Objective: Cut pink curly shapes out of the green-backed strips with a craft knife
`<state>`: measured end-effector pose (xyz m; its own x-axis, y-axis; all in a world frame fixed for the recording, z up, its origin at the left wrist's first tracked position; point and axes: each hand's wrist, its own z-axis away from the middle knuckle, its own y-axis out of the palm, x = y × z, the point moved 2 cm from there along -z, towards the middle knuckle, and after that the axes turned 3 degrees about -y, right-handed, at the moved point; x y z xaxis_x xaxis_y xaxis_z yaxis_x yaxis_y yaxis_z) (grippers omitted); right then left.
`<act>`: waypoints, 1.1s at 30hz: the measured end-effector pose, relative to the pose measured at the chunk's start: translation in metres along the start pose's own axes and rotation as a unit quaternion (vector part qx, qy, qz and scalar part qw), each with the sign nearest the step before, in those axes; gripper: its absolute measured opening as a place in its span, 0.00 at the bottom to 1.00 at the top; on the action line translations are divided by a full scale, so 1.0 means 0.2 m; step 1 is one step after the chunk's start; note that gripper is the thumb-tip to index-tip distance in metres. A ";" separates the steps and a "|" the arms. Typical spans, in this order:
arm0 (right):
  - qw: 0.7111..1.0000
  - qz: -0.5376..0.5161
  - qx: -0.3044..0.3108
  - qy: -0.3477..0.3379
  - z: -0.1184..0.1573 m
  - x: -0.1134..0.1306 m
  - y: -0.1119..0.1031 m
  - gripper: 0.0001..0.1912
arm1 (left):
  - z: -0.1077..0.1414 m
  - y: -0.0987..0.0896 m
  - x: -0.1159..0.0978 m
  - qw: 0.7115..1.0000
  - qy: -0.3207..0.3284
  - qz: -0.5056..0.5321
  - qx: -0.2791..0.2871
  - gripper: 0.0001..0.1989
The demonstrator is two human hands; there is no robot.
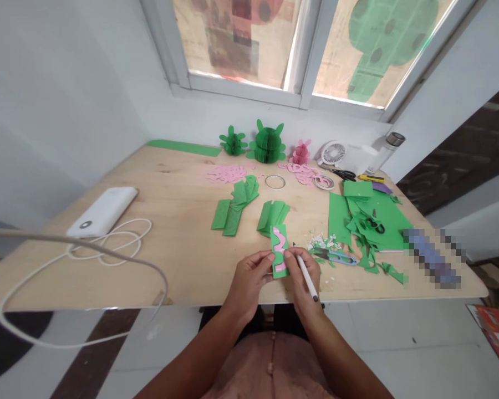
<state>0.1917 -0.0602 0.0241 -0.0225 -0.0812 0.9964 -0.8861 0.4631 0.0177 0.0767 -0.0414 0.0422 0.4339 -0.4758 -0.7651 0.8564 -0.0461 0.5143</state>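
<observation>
My left hand (pixel 248 280) pinches the left edge of a small green paper strip (pixel 278 258) between thumb and fingers. A wavy pink paper cutout (pixel 280 239) lies flat on the strip. On the other side, my right hand (pixel 298 284) presses its thumb on the strip and cutout. A white marker pen (pixel 307 278) is also held in that hand, its dark end pointing down toward me. Just beyond the strip lies a fanned stack of green paper pieces (pixel 272 215). Blue-handled thread snips (pixel 340 256) rest right of my right hand among small paper scraps.
Pink cutouts (pixel 227 174), folded green pieces (pixel 220 214) and a tape roll (pixel 275 182) lie farther back. Green sheets and offcuts (pixel 393 221) cover the right side. Paper figures (pixel 267 145) and a small fan (pixel 333 153) stand by the wall. A white power bank (pixel 103 210) with a cable sits left.
</observation>
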 end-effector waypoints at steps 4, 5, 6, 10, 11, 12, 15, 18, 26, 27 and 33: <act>0.999 -0.024 -0.024 0.005 0.01 -0.01 0.01 0.14 | 0.00 0.00 0.00 1.000 0.001 -0.007 0.002 0.19; 0.999 -0.025 -0.027 0.005 0.02 -0.01 0.01 0.14 | 0.00 0.00 0.01 1.000 0.000 -0.008 0.001 0.19; 0.999 -0.027 -0.029 0.005 0.02 -0.02 0.01 0.14 | 0.01 0.00 0.01 1.000 -0.003 -0.008 0.000 0.18; 0.998 -0.038 -0.038 0.017 0.03 -0.02 0.01 0.14 | 0.02 0.00 0.01 1.000 -0.005 -0.023 -0.001 0.17; 0.998 -0.041 -0.039 0.020 0.03 -0.02 0.01 0.13 | 0.02 0.00 0.01 0.999 -0.002 -0.034 -0.001 0.17; 0.998 -0.045 -0.039 0.023 0.03 -0.02 0.01 0.13 | 0.02 0.00 0.01 0.999 0.001 -0.046 -0.001 0.17; 0.998 -0.050 -0.032 0.034 0.04 -0.01 0.01 0.14 | 0.02 0.00 0.01 0.997 0.014 -0.077 -0.003 0.14; 0.997 -0.060 -0.041 0.040 0.03 0.01 0.00 0.14 | 0.02 -0.01 0.01 0.996 0.021 -0.083 -0.011 0.12; 0.996 -0.066 -0.029 0.050 0.03 0.08 -0.03 0.14 | 0.00 -0.03 0.02 0.996 0.017 -0.086 -0.013 0.15; 0.997 -0.061 -0.018 0.052 0.03 0.08 -0.03 0.14 | 0.01 -0.03 0.02 0.996 0.019 -0.086 -0.010 0.16; 0.997 -0.044 0.016 0.058 0.05 0.07 -0.03 0.14 | 0.01 -0.02 0.02 0.996 0.022 -0.090 0.005 0.14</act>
<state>0.1916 -0.0733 0.0375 0.1083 -0.0167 0.9940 -0.8963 0.4308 0.1049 0.0736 -0.0445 0.0384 0.2858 -0.4208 -0.8609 0.9183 -0.1363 0.3715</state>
